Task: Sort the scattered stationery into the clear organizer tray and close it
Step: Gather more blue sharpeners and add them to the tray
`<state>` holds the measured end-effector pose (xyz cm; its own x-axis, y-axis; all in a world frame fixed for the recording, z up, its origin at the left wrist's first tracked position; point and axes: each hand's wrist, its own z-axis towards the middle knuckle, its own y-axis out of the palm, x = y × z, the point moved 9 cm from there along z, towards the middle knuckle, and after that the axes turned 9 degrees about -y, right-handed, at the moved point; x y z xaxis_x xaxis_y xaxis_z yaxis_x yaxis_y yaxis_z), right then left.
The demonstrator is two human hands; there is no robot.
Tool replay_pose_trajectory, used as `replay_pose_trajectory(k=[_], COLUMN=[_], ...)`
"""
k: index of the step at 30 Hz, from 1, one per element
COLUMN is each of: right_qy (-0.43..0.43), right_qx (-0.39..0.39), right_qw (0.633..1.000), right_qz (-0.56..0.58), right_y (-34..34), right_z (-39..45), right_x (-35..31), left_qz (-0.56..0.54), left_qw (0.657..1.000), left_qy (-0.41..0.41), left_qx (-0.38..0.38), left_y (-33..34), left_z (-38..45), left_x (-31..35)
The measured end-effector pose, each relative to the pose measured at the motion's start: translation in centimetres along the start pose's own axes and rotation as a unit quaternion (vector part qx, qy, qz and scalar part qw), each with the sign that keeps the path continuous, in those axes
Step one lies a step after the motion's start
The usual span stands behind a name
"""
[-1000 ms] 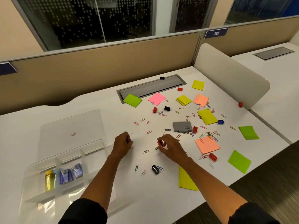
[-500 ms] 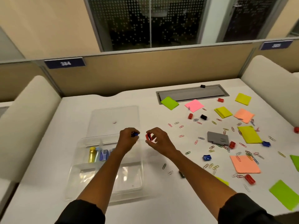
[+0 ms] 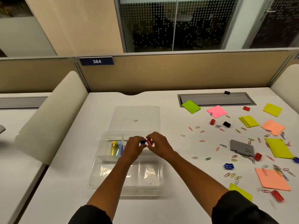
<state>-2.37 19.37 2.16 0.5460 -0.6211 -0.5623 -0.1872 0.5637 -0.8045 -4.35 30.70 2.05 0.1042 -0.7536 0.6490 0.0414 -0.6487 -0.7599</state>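
Pinching small red plastic sharpener (image 3: pixel 149 141) w/ right hand (image 3: pixel 159 145); left hand (image 3: pixel 134 147) grips small blue sharpener (image 3: pixel 142 142), both over clear plastic organizer tray's (image 3: pixel 97 160) far edge.

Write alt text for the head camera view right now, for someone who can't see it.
Two hands meet over a clear organizer tray on a white desk: the left hand pinches a small blue clip, the right hand a red clip. Colored sticky notes and paper clips lie scattered to the right.
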Motion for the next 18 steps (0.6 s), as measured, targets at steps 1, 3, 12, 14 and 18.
replay_pose_trajectory(k=[1, 3, 12, 14, 18], right_qy=[0.008, 0.022, 0.028, 0.026, 0.027], right_qx=[-0.005, -0.016, -0.050, -0.045, 0.047], right_qw=[1.000, 0.999, 0.996, 0.997, 0.998], right_qz=[-0.008, -0.022, -0.063, -0.061, -0.018], right_y=[0.2, 0.5, 0.6, 0.1, -2.5], right_z=[-0.1, -0.3, -1.0, -1.2, -2.0], right_x=[0.1, 0.3, 1.1, 1.7, 2.9], left_qz=[0.010, 0.021, 0.086, 0.089, 0.070], left_qw=[1.000, 1.000, 0.995, 0.994, 0.996], left_qy=[0.002, 0.015, 0.048, 0.051, 0.059], left_qx=[0.003, 0.009, -0.025, -0.033, -0.002], left_y=[0.3, 0.8, 1.8, 1.8, 1.1], left_z=[-0.1, -0.3, 0.1, 0.0, 0.2], left_x=[0.0, 0.1, -0.1, -0.3, 0.4])
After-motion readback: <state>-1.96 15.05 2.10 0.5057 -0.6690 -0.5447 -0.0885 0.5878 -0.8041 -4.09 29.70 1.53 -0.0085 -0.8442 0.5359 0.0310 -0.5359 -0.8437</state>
